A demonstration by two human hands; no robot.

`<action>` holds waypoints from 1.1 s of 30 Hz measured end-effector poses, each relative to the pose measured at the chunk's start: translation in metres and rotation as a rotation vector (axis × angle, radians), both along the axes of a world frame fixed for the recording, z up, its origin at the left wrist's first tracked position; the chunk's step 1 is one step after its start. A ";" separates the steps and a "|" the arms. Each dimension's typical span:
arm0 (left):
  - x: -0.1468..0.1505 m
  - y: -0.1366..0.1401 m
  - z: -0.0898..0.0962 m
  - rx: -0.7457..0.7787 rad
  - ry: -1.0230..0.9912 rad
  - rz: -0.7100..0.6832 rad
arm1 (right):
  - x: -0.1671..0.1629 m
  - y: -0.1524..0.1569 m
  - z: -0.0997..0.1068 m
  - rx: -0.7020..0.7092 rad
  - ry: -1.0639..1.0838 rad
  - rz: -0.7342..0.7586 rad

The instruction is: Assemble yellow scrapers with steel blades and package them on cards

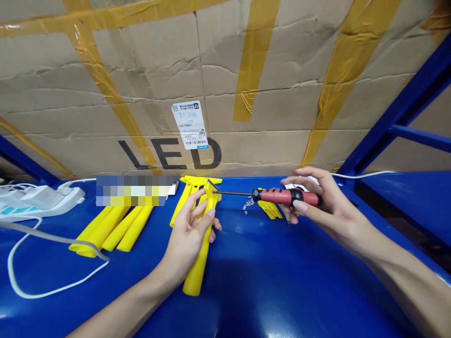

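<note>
The left hand (192, 225) is curled around a yellow handle (196, 267) just below its head, thumb and fingers closed in on it, the long end slanting toward the person over the blue desk (246, 291). The right hand (326, 202), its fingers loosely bent, holds a red and black screwdriver (275, 196) almost level, the tip at the handle's head; whether it sits in a screw is too small to tell. Small screws (249, 204) lie beyond the shaft, near some yellow pieces (270, 210). More yellow handles (134, 230) lie to the left.
</note>
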State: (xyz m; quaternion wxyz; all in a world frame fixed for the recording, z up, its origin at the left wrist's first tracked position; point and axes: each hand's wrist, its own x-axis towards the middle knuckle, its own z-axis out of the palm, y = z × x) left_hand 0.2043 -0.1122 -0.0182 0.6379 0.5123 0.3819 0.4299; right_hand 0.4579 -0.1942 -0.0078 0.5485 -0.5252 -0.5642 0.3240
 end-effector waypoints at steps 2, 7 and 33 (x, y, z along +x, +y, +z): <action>0.000 -0.001 -0.001 -0.014 -0.001 -0.001 | 0.000 0.000 0.000 -0.020 -0.018 -0.049; 0.000 -0.001 -0.001 -0.025 -0.012 0.004 | -0.001 0.002 -0.002 -0.060 0.020 -0.134; -0.003 -0.003 0.002 0.176 0.113 -0.029 | -0.018 0.000 0.007 -0.160 0.174 -0.138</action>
